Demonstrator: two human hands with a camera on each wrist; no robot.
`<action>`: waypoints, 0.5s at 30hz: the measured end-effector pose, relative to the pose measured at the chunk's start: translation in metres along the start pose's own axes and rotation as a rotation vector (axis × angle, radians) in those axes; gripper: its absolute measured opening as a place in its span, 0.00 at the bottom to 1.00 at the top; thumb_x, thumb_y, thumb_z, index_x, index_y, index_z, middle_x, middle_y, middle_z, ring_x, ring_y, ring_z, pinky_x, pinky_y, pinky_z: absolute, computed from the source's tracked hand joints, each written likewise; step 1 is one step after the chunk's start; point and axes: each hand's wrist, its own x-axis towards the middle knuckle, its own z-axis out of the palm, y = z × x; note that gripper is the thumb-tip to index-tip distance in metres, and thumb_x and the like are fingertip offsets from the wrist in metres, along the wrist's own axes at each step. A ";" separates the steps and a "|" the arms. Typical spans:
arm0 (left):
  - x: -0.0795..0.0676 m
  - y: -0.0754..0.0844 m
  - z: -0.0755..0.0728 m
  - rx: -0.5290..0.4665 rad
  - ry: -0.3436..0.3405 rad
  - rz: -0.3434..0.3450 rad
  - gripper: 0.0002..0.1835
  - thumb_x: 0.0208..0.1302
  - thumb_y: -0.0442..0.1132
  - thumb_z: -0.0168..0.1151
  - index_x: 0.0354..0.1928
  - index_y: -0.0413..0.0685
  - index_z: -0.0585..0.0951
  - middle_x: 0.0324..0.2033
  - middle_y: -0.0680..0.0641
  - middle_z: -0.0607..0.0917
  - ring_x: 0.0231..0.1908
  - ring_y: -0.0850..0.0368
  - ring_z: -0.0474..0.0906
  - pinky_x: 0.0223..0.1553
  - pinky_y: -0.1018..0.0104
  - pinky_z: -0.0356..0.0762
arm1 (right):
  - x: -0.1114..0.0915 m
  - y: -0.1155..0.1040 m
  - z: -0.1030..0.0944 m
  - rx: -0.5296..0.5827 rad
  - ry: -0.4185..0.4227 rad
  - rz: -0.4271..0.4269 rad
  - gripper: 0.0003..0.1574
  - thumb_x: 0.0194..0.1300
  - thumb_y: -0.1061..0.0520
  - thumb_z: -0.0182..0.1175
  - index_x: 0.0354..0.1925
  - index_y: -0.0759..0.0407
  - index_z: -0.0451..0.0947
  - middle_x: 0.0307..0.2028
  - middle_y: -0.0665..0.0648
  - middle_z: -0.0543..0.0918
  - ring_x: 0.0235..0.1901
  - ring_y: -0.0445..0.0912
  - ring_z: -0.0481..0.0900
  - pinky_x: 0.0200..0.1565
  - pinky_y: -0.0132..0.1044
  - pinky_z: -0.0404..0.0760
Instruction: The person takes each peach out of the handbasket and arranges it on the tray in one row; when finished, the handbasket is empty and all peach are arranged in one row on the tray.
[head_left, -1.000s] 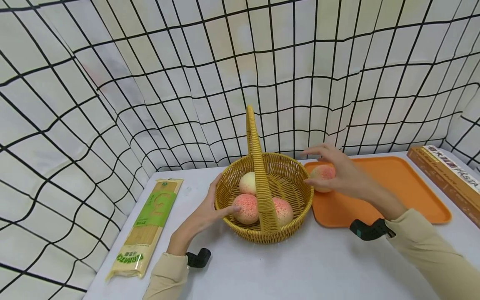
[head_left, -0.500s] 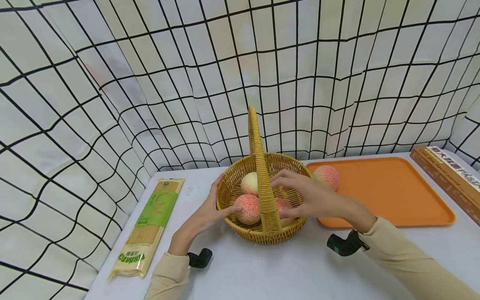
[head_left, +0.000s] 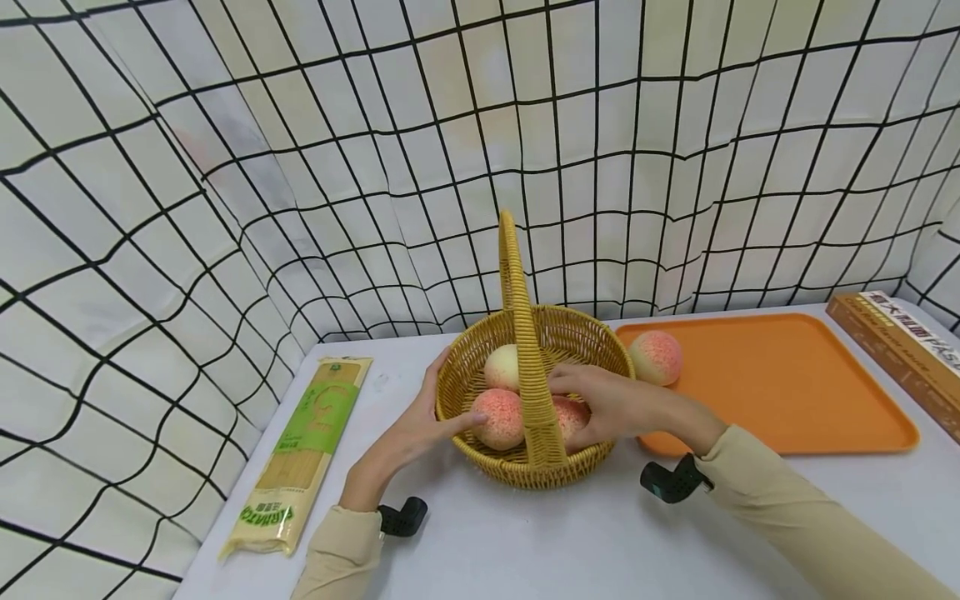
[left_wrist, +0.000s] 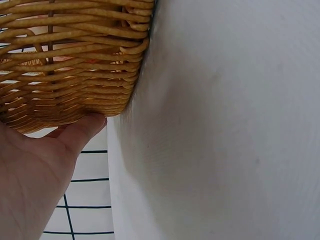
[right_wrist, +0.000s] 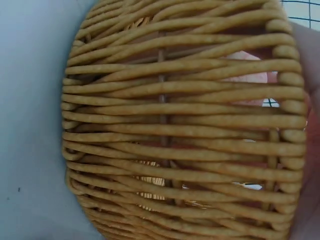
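A yellow wicker basket (head_left: 495, 473) with a tall arched handle (head_left: 534, 383) stands on the white table. My left hand (head_left: 412, 429) grips its left side, fingers outside and thumb over the rim beside a pink-speckled peach (head_left: 498, 421). A paler peach (head_left: 501, 367) lies behind that one. My right hand (head_left: 611, 404) reaches over the right rim and curls round another peach (head_left: 568, 418) inside, partly hidden by the fingers and handle. In the left wrist view the left thumb (left_wrist: 82, 132) presses the woven wall (left_wrist: 75, 65). Weave (right_wrist: 185, 115) fills the right wrist view and mostly screens the right hand.
An orange tray (head_left: 787, 387) lies to the right, with one peach (head_left: 656, 358) at its left end close to the basket. Beyond it sits a brown pasta box (head_left: 900, 358). A noodle packet (head_left: 303, 446) lies at left. Black netting over white cloth (head_left: 450, 167) encloses the table.
My right hand has left the peach on the tray, moved left into the basket and taken hold of a peach there. My left hand stays on the basket.
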 end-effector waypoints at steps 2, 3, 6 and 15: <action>0.000 0.000 0.000 0.004 -0.001 0.003 0.63 0.63 0.58 0.73 0.85 0.62 0.37 0.83 0.42 0.43 0.81 0.37 0.45 0.76 0.34 0.50 | 0.003 0.001 0.000 -0.015 -0.012 0.004 0.34 0.59 0.51 0.80 0.62 0.51 0.81 0.57 0.49 0.80 0.59 0.47 0.75 0.65 0.49 0.76; 0.000 0.000 -0.001 0.005 0.000 0.002 0.63 0.63 0.59 0.73 0.85 0.63 0.37 0.83 0.42 0.43 0.81 0.37 0.45 0.76 0.34 0.50 | 0.005 0.001 0.000 -0.021 -0.018 0.004 0.35 0.59 0.49 0.80 0.62 0.51 0.81 0.57 0.49 0.80 0.59 0.47 0.75 0.66 0.50 0.76; 0.000 0.000 -0.001 0.003 0.002 -0.002 0.62 0.63 0.59 0.73 0.85 0.63 0.38 0.83 0.42 0.44 0.81 0.37 0.45 0.76 0.34 0.50 | 0.009 0.001 -0.001 -0.025 -0.037 0.009 0.35 0.58 0.48 0.81 0.62 0.52 0.81 0.57 0.49 0.81 0.60 0.48 0.75 0.67 0.51 0.74; 0.000 -0.001 0.000 -0.002 -0.002 -0.004 0.63 0.62 0.59 0.73 0.85 0.63 0.37 0.84 0.43 0.44 0.81 0.37 0.44 0.76 0.34 0.49 | 0.007 0.002 0.000 -0.012 -0.001 -0.023 0.31 0.56 0.52 0.81 0.58 0.49 0.83 0.54 0.44 0.82 0.56 0.44 0.76 0.64 0.48 0.76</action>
